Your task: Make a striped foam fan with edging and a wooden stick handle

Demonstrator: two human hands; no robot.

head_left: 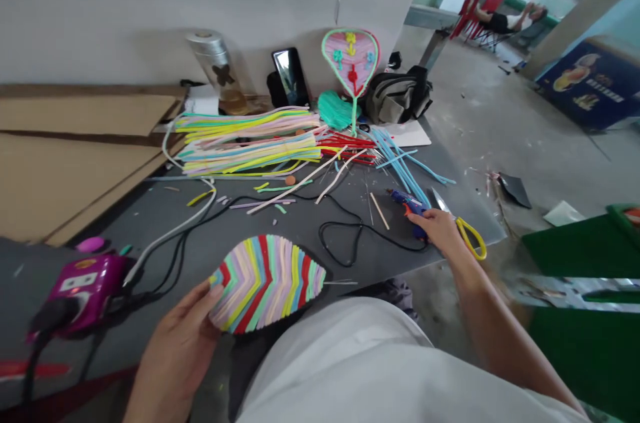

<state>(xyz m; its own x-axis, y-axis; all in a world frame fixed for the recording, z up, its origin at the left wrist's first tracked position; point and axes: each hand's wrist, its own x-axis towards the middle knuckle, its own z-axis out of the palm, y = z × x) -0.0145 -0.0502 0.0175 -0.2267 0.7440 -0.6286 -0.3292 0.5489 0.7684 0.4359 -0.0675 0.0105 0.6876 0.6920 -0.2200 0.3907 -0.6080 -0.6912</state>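
My left hand (pixel 187 326) pinches the left end of a striped leaf made of pipe cleaners (pixel 267 286), above the table's front edge near my lap. Thin wire ends stick out of the leaf's right tip. Over at the right of the table, my right hand (pixel 436 228) is closed around a blue glue gun (pixel 413 208) with an orange trigger; its nozzle points up and left. Yellow-handled scissors (pixel 471 237) lie just beside that hand, partly under it. A black cord (pixel 350 223) runs in loops across the table to the glue gun.
Bundles of coloured pipe cleaners (pixel 250 149) lie mid-table, with blue pipe cleaners (pixel 405 166) to their right. Against the wall stand a bottle (pixel 217 69), a phone (pixel 291 76) and a pipe-cleaner fan (pixel 351 59). A magenta power socket (pixel 87 289) sits left. A person (pixel 515 19) reclines far back.
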